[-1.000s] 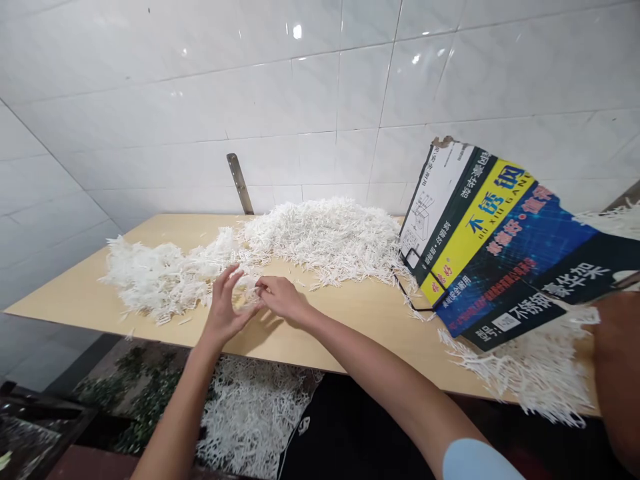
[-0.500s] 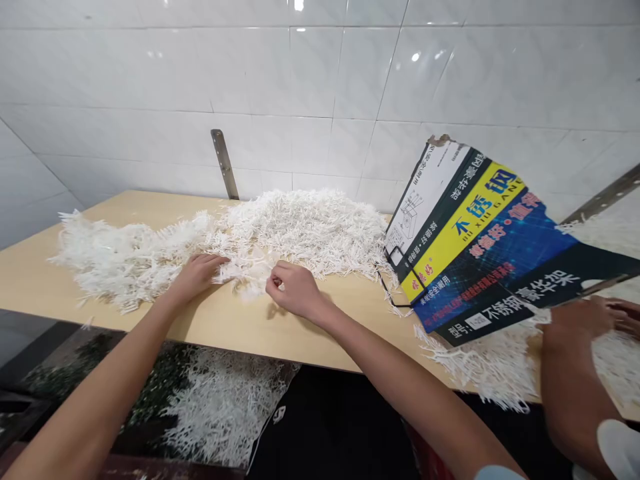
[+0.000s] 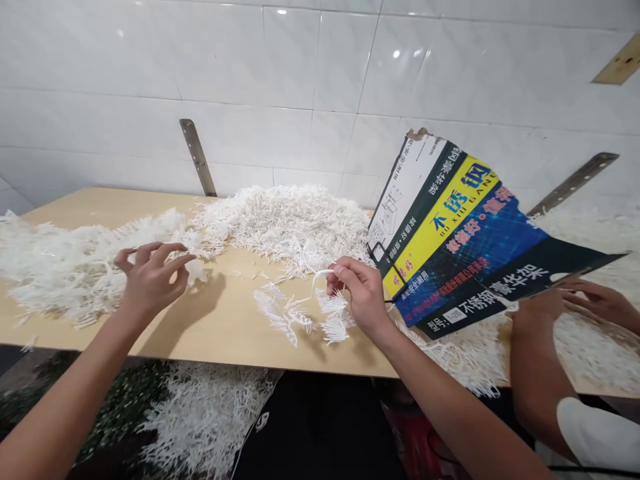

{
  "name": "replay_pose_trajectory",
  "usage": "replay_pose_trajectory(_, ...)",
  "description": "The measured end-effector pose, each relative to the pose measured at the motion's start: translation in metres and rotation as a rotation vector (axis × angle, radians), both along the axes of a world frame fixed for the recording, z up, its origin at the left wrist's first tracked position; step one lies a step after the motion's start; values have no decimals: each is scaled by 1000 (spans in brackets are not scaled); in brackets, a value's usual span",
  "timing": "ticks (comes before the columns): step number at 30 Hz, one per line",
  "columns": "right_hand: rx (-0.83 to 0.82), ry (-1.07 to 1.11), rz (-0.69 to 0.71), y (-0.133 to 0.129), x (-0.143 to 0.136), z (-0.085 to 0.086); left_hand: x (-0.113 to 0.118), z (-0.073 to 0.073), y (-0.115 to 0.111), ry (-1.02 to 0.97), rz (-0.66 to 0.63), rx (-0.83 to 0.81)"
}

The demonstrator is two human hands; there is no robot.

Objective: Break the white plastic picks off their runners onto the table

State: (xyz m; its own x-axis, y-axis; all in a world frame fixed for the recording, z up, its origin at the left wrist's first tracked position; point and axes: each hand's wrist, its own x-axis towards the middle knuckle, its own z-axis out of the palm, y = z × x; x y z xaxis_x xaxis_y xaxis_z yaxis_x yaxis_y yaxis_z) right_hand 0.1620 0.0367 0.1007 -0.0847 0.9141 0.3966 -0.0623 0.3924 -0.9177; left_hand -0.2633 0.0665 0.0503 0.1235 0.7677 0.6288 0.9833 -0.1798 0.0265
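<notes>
My right hand (image 3: 364, 297) is closed, pinching the thin stem of a white plastic sprig (image 3: 334, 317) between thumb and fingers. Feathery white tufts hang from it just over the board; a tuft farther left seems joined to it, though I cannot tell for sure. Raised at the right edge of the left heap (image 3: 80, 267) of white feathery pieces, my left hand (image 3: 154, 277) has its fingers spread and appears to hold nothing. Behind and between both hands lies a larger heap (image 3: 300, 227) of short white plastic pieces.
A printed cardboard sheet (image 3: 450, 240) stands slanted on the wooden board (image 3: 215, 333), to the right. Beyond it a co-worker's arm (image 3: 537, 353) and hands reach over more white pieces. Below the board's front edge are white branching pieces (image 3: 200, 413) and dark green foliage (image 3: 120, 400).
My right hand has moved right, drawing the white sprig away from the heap. My left hand has come up off the pieces and opened. The view has shifted slightly right.
</notes>
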Motion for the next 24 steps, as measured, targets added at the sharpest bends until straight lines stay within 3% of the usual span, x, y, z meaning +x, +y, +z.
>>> replay_pose_trajectory(2, -3, -28, -16, -3, 5, -8, 11, -4, -3, -7, 17, 63)
replay_pose_trajectory(5, 5, -72, -32, -3, 8, -16, 12, -6, 10, 31, 8, -91)
replay_pose_trajectory(7, 0, -86, -45, -3, 8, -19, 12, -2, 17, 42, -10, -187)
replay_pose_trajectory(9, -4, -77, -67, -6, 10, -19, 26, 5, 9, -26, -56, -161)
replay_pose_trajectory(12, -23, -11, -130, -19, 12, -20, 86, 13, -31, -423, -172, -113)
replay_pose_trajectory(15, -98, 75, -205, -42, 10, -26, 171, 6, -81, -991, -337, -424)
replay_pose_trajectory(17, -146, 86, -245, -61, 7, -33, 218, -2, -101, -1265, -361, -554)
replay_pose_trajectory(20, -218, 51, -304, -90, 4, -49, 259, -10, -102, -1563, -285, -589)
replay_pose_trajectory(24, -492, 90, -253, -138, 0, -84, 269, -14, -78, -1825, -189, -539)
